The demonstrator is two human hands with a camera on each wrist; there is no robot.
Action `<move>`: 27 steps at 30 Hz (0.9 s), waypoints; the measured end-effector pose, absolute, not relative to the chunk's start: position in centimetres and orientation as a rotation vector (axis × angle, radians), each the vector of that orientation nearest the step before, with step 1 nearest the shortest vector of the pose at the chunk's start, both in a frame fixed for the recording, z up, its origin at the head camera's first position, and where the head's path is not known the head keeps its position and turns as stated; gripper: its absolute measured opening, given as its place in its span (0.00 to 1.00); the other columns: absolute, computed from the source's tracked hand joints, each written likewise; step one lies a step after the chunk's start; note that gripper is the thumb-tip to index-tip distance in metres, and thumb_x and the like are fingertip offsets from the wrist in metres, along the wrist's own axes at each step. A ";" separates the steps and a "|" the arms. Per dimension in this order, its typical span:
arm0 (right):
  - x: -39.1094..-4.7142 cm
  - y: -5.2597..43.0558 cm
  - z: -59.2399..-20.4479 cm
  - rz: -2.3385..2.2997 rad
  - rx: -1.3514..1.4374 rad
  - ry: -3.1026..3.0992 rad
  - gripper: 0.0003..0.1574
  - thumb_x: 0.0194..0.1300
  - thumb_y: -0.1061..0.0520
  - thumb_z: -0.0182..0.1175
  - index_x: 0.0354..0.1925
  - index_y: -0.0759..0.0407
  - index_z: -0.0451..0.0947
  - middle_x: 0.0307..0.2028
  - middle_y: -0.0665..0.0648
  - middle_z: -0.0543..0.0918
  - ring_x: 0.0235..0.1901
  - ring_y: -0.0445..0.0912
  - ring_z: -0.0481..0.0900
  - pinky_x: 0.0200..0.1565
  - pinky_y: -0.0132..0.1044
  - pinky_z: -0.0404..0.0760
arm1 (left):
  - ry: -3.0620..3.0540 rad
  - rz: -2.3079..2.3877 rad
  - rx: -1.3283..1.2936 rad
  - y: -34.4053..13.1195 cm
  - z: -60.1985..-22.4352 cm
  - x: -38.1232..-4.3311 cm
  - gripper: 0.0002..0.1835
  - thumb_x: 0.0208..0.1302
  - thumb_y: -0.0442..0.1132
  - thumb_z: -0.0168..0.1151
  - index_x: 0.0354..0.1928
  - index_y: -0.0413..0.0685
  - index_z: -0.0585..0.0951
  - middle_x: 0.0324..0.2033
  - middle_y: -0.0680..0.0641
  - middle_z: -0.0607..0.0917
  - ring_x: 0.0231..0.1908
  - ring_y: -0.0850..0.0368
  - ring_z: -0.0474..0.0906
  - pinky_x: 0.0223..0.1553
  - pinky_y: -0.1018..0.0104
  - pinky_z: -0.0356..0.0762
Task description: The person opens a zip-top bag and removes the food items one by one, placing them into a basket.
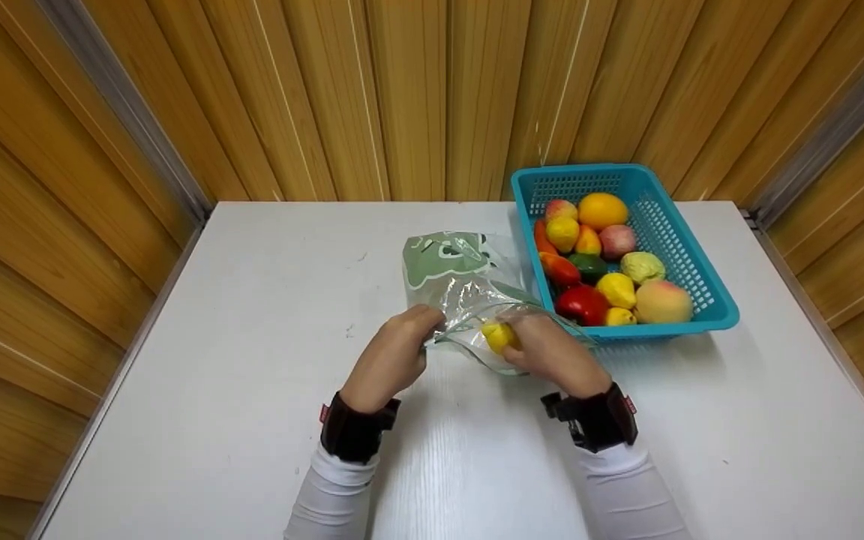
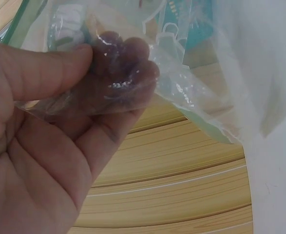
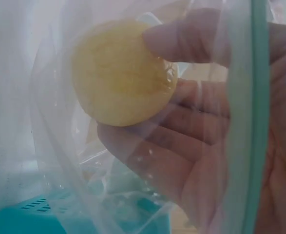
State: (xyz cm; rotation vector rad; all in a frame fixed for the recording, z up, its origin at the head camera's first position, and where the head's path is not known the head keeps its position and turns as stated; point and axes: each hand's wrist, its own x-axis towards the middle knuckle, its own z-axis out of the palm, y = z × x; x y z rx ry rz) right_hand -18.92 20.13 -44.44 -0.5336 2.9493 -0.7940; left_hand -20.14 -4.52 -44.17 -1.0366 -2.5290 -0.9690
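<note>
A clear zip bag (image 1: 469, 296) with a green printed picture lies on the white table, its mouth facing the person. My left hand (image 1: 394, 349) grips the left edge of that mouth; in the left wrist view the thumb lies on one side of the film and the fingertips show through it. Inside the opening, my right hand (image 1: 556, 349) holds a round yellow fruit (image 3: 118, 73) between thumb and fingers. The bag's green zip strip (image 3: 258, 122) crosses in front of the right hand in the right wrist view.
At the back right stands a blue plastic basket (image 1: 702, 270), close beside the bag. Several fruits and vegetables fill it, among them a red tomato-like one (image 1: 582, 305), an orange one (image 1: 603, 211) and a large peach (image 1: 663, 301). Wood-patterned walls (image 1: 409, 97) border the table.
</note>
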 end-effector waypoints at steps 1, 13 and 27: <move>-18.9 20.2 -44.4 -0.803 -0.520 2.945 0.15 0.59 0.66 0.65 0.46 0.65 0.80 0.27 0.53 0.71 0.30 0.47 0.70 0.33 0.37 0.70 | -2.529 -0.968 -1.037 -4.5 -44.2 -20.1 0.18 0.55 0.14 0.57 0.37 0.44 0.82 0.34 0.49 0.83 0.37 0.55 0.81 0.42 0.58 0.82; -17.9 20.9 -44.7 -0.831 -0.552 3.035 0.25 0.55 0.67 0.66 0.53 0.70 0.80 0.37 0.59 0.79 0.36 0.52 0.73 0.40 0.44 0.75 | -2.571 -0.957 -1.036 -4.4 -44.2 -20.3 0.17 0.54 0.14 0.57 0.35 0.44 0.81 0.34 0.48 0.83 0.37 0.54 0.82 0.41 0.58 0.82; -16.9 21.7 -43.6 -0.816 -0.573 3.003 0.28 0.59 0.66 0.66 0.58 0.72 0.78 0.49 0.66 0.85 0.45 0.57 0.78 0.55 0.54 0.81 | -2.544 -0.964 -1.044 -4.3 -44.3 -20.2 0.18 0.53 0.14 0.56 0.34 0.44 0.81 0.32 0.48 0.82 0.36 0.54 0.81 0.41 0.57 0.82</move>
